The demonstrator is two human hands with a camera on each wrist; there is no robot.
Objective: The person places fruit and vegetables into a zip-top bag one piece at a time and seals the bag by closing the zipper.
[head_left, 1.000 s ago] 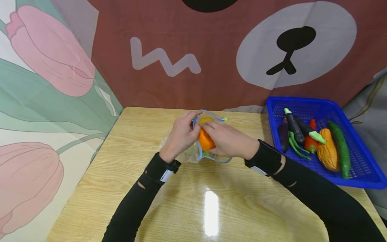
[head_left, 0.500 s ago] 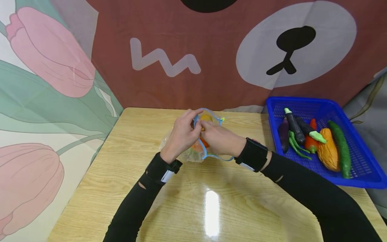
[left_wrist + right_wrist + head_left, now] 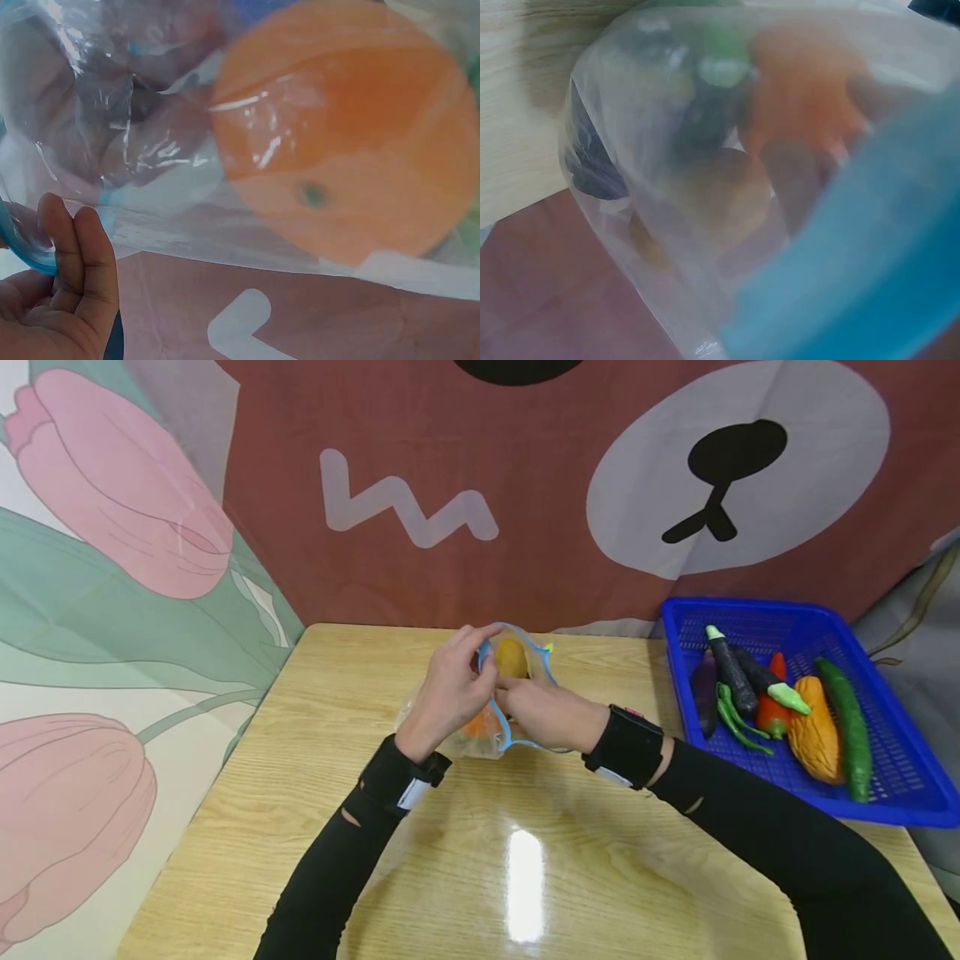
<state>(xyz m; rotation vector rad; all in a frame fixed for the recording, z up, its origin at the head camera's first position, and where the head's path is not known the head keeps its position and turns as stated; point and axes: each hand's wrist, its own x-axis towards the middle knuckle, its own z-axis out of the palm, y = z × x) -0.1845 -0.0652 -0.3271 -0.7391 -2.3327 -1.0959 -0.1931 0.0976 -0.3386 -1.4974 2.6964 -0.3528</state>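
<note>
My left hand (image 3: 450,681) pinches the blue-edged mouth of a clear plastic bag (image 3: 169,202) and keeps it spread. Inside the bag, an orange (image 3: 345,135) with a small green stem spot shows large in the left wrist view. My right hand (image 3: 551,710) reaches through the mouth, its fingers seen through the plastic with their tips right at the orange. A yellow-brown rounded item (image 3: 512,657) shows behind the right hand. Through the cloudy plastic in the right wrist view, a dark purple item (image 3: 592,161) and something green (image 3: 724,41) lie blurred.
At the right stands a blue basket (image 3: 911,760) with eggplants (image 3: 729,677), green chili peppers (image 3: 738,727), a red pepper (image 3: 772,718), a wrinkled orange-yellow vegetable (image 3: 813,735) and a cucumber (image 3: 843,727). The wooden table (image 3: 360,860) ends at a printed cloth (image 3: 412,585) behind.
My right hand has carried the orange from the bag's mouth to inside, and the orange now sits further left, deeper in the bag. My left hand stays at the blue edge.
</note>
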